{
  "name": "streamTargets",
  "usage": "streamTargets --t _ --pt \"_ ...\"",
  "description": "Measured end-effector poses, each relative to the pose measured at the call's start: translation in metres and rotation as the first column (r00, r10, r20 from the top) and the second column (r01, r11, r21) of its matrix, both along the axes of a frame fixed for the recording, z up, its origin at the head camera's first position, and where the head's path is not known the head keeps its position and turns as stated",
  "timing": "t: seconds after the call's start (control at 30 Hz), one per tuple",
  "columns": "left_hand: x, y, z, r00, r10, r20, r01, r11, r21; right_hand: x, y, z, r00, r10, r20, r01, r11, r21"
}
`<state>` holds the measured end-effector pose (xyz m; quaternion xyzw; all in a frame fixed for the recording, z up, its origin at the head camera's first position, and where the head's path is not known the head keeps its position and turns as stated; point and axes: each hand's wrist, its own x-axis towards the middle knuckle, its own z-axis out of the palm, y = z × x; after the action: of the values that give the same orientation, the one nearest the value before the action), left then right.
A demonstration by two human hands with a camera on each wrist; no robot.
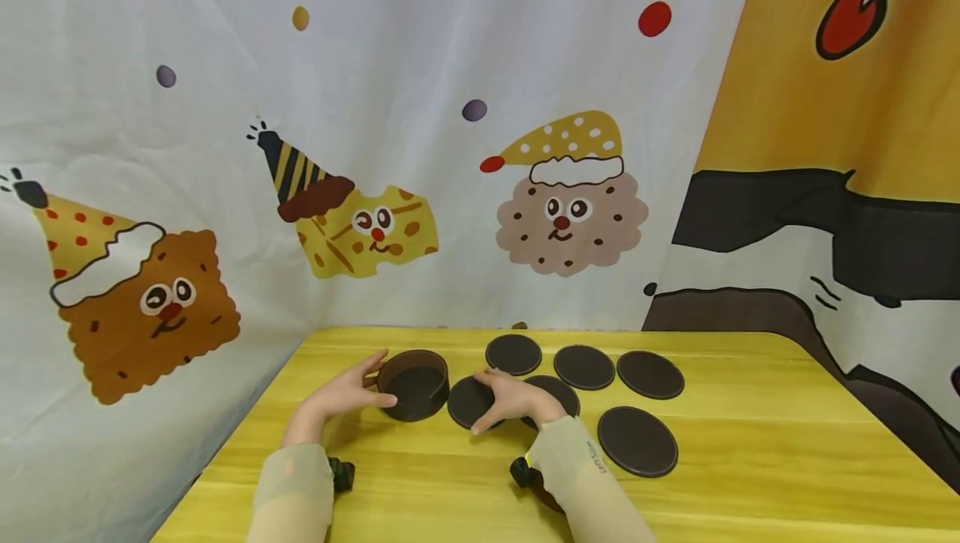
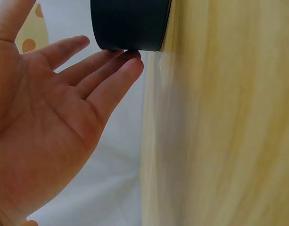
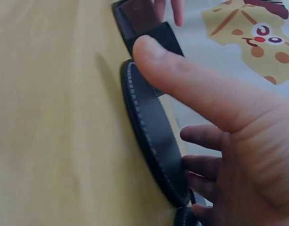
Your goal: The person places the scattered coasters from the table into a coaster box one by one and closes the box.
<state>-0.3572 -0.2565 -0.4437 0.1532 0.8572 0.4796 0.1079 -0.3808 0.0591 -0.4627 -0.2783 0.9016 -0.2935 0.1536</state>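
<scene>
Okay, left hand [image 1: 345, 393] first: fingers mostly straight and spread, not clenched, fingertips against the outer wall of the dark round holder [image 1: 412, 372]. Holder stands upright on the yellow wood-grain surface [image 1: 405, 493], left of the discs, brown showing along its inner rim. Right hand [image 1: 517, 400]: loose and wide, thumb and fingers well apart, straddling a dark disc [image 1: 465, 403] with pale edge stitching. Thumb on its near side, fingers along the far side; no grip on it visible, and whether skin touches the edge I can't tell. That disc lies flat just beside the holder. Another disc [image 1: 564, 393] is partly hidden by the right hand, three more [image 1: 584, 367] along the back, one [image 1: 637, 441] off to the right. Light sleeves [image 1: 292, 489], black wrist device on each arm. Behind: white cloth [image 1: 420, 43] with cartoon snacks in party hats, orange-and-black print [image 1: 825, 127] at right.
</scene>
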Motion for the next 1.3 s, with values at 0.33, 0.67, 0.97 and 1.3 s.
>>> streamTargets --t 0.33,0.67,0.97,1.3 --pt "0.000 0.003 0.001 1.000 0.023 -0.009 -0.024 0.998 -0.063 0.006 -0.001 -0.004 0.994 -0.002 -0.109 0.012 0.996 0.091" --pt "-0.001 0.005 0.001 1.000 0.030 0.003 -0.029 0.995 -0.098 0.004 0.007 -0.004 0.999 0.011 -0.049 -0.010 1.000 0.023" --pt "-0.001 0.004 0.001 0.999 0.047 0.017 -0.046 0.996 -0.079 0.003 0.004 -0.003 0.997 0.021 -0.068 -0.020 1.000 0.016" --pt "0.000 0.007 0.001 0.999 0.043 0.001 -0.043 0.996 -0.077 0.000 0.008 -0.006 0.991 0.024 -0.129 -0.024 1.000 0.005"
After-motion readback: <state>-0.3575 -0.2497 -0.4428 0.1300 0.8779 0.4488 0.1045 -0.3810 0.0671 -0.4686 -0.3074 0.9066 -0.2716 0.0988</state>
